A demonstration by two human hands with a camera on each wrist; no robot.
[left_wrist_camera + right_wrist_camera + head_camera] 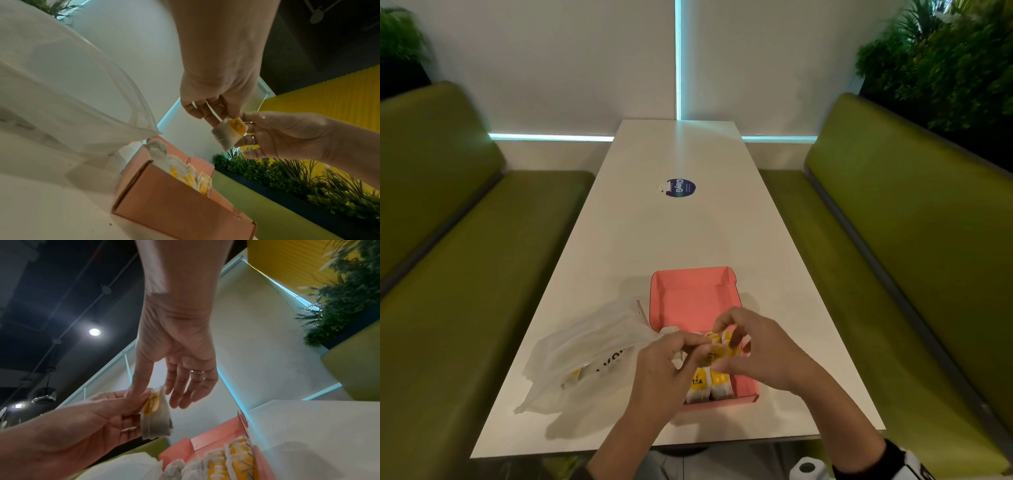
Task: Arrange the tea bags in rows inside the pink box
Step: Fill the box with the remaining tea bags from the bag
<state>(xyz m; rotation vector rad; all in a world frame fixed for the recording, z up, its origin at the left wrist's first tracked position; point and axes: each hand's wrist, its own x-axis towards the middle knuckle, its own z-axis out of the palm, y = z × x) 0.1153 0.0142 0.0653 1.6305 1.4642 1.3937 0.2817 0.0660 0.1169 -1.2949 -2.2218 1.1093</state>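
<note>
Lowest in the head view, the left hand (pixel 664 373) and right hand (pixel 756 349) meet over the near end of the pink box (pixel 695 291), fingers curled in on a held tea bag (pixel 228 132) between them; in the left wrist view the left thumb and fingertips pinch its upper corner at frame centre, while the right hand's fingers close on its yellow-tagged side; in the right wrist view the right thumb presses the bag's top and the other fingers hang half straight behind it, so how firmly that hand grips is hard to judge. Beneath the hands, rows of tea bags (pixel 709 385) stand packed in the box's near end, at lower centre of the frame; its far half shows bare pink floor. A clear plastic bag (pixel 585 353) lies crumpled just left of the box, touching its side, with some yellow visible inside. Both rest on a white table (pixel 674 233); a round blue sticker (pixel 680 188) sits toward the middle of the frame; green benches (pixel 465 257) flank either edge.
</note>
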